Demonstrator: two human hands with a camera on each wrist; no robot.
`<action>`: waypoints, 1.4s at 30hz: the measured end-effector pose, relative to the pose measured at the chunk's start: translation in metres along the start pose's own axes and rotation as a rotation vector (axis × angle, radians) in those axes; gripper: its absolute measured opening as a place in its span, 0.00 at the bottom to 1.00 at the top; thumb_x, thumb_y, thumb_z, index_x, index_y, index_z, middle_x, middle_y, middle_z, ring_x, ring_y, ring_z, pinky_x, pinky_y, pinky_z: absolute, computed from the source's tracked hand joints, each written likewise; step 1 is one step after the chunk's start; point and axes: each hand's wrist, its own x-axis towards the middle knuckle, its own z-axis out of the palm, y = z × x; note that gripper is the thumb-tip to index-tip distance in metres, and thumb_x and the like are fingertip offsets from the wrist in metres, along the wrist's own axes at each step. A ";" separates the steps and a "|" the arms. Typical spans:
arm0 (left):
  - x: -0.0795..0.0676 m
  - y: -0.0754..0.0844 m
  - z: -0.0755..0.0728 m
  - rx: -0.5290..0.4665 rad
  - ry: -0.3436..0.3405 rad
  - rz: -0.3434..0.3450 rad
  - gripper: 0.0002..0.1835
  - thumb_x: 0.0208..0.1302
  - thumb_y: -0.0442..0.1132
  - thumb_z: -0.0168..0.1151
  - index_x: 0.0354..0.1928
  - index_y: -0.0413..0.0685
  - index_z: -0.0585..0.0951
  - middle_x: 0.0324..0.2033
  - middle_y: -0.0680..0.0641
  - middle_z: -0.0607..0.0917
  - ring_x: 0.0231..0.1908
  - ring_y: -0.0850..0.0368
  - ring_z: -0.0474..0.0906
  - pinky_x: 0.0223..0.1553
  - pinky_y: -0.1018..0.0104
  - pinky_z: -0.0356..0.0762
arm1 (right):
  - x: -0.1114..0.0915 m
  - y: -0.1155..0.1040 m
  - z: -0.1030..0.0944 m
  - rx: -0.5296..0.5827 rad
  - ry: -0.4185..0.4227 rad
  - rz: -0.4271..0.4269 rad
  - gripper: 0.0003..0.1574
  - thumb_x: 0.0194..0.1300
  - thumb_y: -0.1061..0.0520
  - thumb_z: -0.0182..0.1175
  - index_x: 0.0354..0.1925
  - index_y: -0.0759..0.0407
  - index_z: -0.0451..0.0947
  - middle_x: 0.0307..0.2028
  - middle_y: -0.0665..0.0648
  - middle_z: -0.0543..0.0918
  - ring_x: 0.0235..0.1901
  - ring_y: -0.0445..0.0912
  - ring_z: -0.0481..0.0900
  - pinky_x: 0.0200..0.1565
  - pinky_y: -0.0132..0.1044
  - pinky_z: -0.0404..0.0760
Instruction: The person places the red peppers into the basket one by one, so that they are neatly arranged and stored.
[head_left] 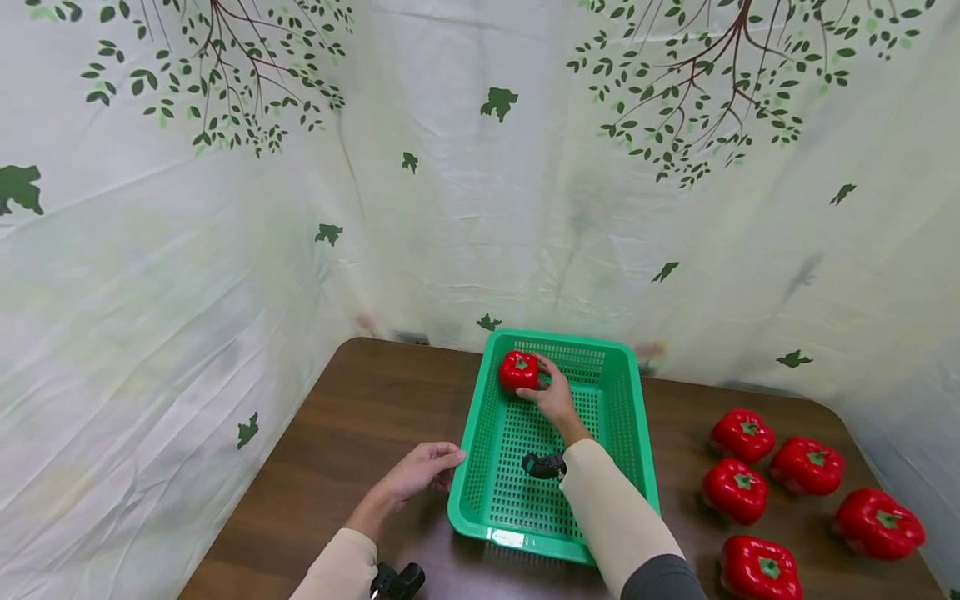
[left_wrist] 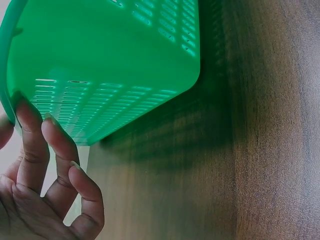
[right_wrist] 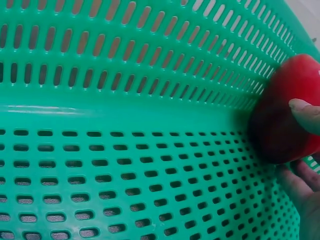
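Observation:
A red bell pepper with a green stem sits in the far left corner of the green basket. My right hand holds this pepper, thumb on its near side and fingers on its right; in the right wrist view the pepper is close to the slotted wall and floor. With thumb and index finger, my left hand pinches the basket's left rim. Its other fingers are bent beside the outer wall in the left wrist view.
Several red bell peppers stand on the brown wooden table to the right of the basket. A white cloth printed with leaves and branches hangs behind the table and along its sides.

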 end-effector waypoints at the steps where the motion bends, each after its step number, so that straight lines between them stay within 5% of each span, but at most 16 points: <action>1: 0.001 0.001 0.001 0.001 -0.002 0.000 0.19 0.72 0.45 0.54 0.44 0.30 0.77 0.27 0.53 0.81 0.28 0.59 0.77 0.36 0.59 0.76 | -0.001 0.000 -0.001 -0.001 0.006 0.001 0.49 0.57 0.70 0.66 0.72 0.53 0.58 0.68 0.66 0.62 0.65 0.64 0.63 0.57 0.54 0.72; 22: 0.003 0.004 0.006 0.026 -0.012 0.012 0.19 0.73 0.43 0.52 0.44 0.29 0.77 0.26 0.52 0.80 0.28 0.57 0.76 0.35 0.59 0.75 | -0.020 -0.044 -0.032 -0.140 0.031 0.105 0.56 0.55 0.63 0.70 0.74 0.53 0.49 0.72 0.66 0.52 0.69 0.63 0.52 0.62 0.59 0.63; 34: 0.002 0.004 0.001 0.050 -0.013 -0.001 0.19 0.72 0.45 0.53 0.44 0.31 0.78 0.28 0.51 0.81 0.29 0.56 0.77 0.38 0.58 0.76 | -0.056 -0.087 -0.065 -0.037 -0.015 0.094 0.54 0.58 0.59 0.68 0.73 0.53 0.48 0.72 0.65 0.52 0.71 0.62 0.50 0.62 0.59 0.63; 42: 0.004 0.006 -0.001 0.062 -0.018 -0.008 0.20 0.71 0.46 0.54 0.45 0.31 0.78 0.28 0.51 0.81 0.29 0.56 0.77 0.38 0.56 0.76 | -0.076 -0.093 -0.095 0.024 -0.078 0.034 0.50 0.61 0.59 0.67 0.73 0.54 0.51 0.71 0.65 0.55 0.71 0.61 0.50 0.64 0.59 0.60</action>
